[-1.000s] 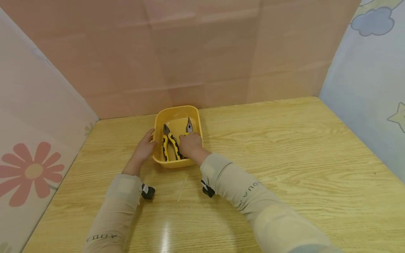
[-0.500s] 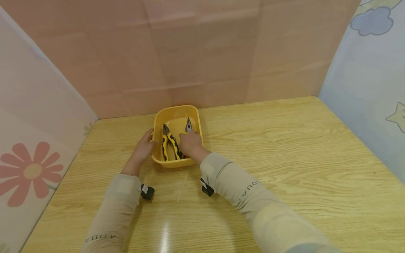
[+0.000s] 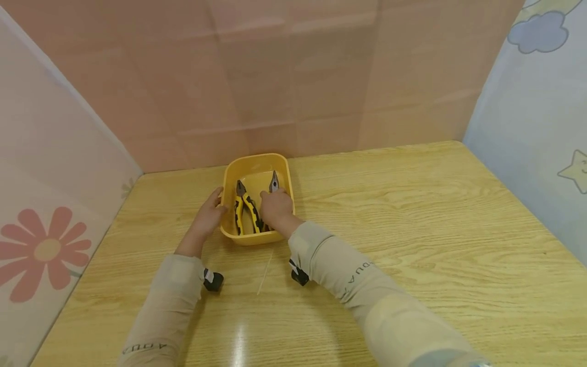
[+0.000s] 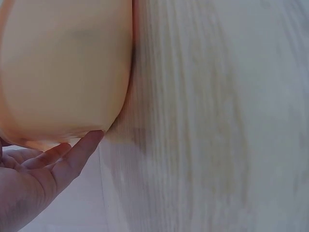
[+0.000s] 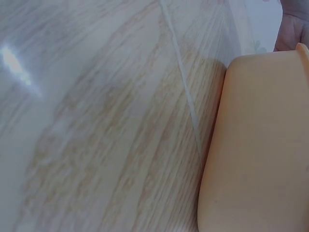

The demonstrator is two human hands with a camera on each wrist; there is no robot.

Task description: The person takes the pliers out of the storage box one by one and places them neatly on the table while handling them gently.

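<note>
Head view: on the far left, a cream wall (image 3: 69,142) bears a printed pink flower (image 3: 47,250). Next comes the left hand (image 3: 207,216), its fingers apart and fairly straight against the outside of the yellow tray (image 3: 252,239), thumb at the rim, probably to steady it; the left wrist view shows a fingertip touching the tray low down. A black box (image 3: 213,281) sits at that wrist. The tray stands on the bench (image 3: 390,214), its raised sides well suited to keeping both tools together. Inside, on the left, black-and-yellow pliers (image 3: 252,210) lie with handles spread toward the person. A thin pale strip (image 3: 265,272) lies on the bench before the tray. Further right, also inside, needle-nose pliers (image 3: 274,183) point away, with the right hand (image 3: 277,208) over their handles, its fingers apparently clamped there; that grip leaves the metal nose showing. Rightmost, a bluish wall (image 3: 518,168) carries a cloud (image 3: 537,33) and a star (image 3: 577,171)
</note>
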